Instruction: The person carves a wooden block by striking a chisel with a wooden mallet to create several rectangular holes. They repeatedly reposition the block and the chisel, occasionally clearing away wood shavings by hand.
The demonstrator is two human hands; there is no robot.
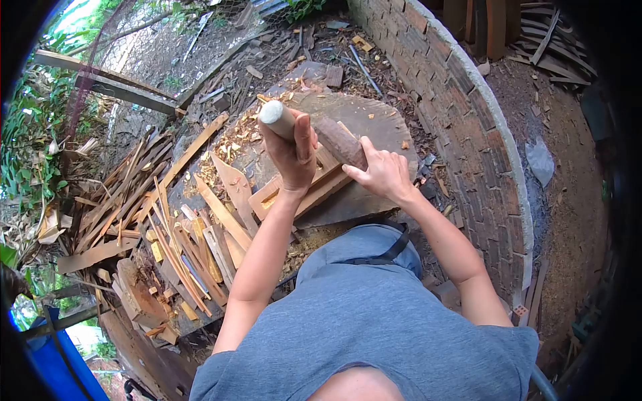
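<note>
Wooden handle [277, 118] clenched in left hand [292, 155]; right hand [381, 172] grips log [340, 142] on stump [374, 123].

Seen from above, head-mounted view. Grey-blue short-sleeved T-shirt [374, 327], plain knit, no print or logo visible; fabric slightly creased across the chest and bunched over the belly. Sleeves ending at upper arm on both sides, forearms bare. Dark narrow strap [386, 254] crossing the lower front of the shirt, running diagonally toward the waist, with what looks like a small buckle or clip at its upper end. Left hand [292, 152] and right hand [382, 172] both bare: no gloves, rings, watch or wristband to be made out. Legs and footwear hidden under the torso.
</note>
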